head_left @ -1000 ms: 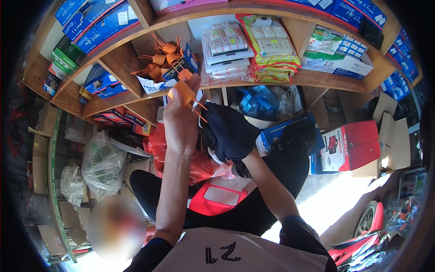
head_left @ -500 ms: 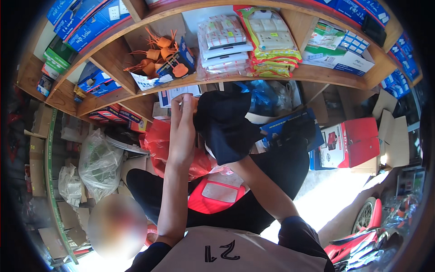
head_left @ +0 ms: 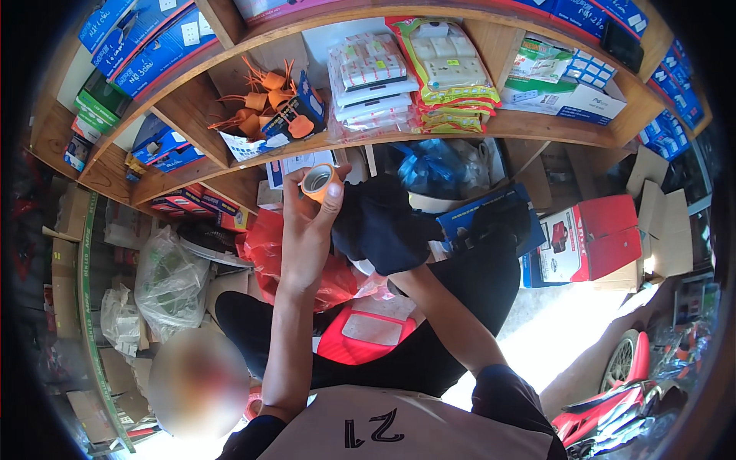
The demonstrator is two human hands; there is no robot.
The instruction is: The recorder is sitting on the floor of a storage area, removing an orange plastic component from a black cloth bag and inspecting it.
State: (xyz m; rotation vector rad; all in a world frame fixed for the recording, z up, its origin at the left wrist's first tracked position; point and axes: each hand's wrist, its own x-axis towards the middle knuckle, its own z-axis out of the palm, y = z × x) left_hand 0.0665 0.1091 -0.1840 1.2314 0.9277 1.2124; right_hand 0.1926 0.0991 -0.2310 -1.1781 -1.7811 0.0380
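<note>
My left hand (head_left: 310,230) is closed around an orange lamp socket (head_left: 322,184), its open end turned toward me and a metal thread showing inside. Close beside it, to the right, my right hand is wrapped in a dark cloth (head_left: 387,222). The cloth covers that hand down to the wrist (head_left: 406,277), so its fingers are hidden. Whether the cloth touches the socket, I cannot tell. Several more orange lamp sockets (head_left: 268,100) with orange wires lie in a blue box on the shelf ahead.
A wooden shelf (head_left: 429,142) curves across just beyond my hands, with packets (head_left: 448,69) stacked on it. Under my hands are a red plastic bag (head_left: 272,245) and a red stool (head_left: 353,345) between my legs. A red-and-white box (head_left: 586,238) stands at right.
My left hand has turned, bringing the orange socket and its open end into view. The dark cloth has shifted slightly down and bunched up.
</note>
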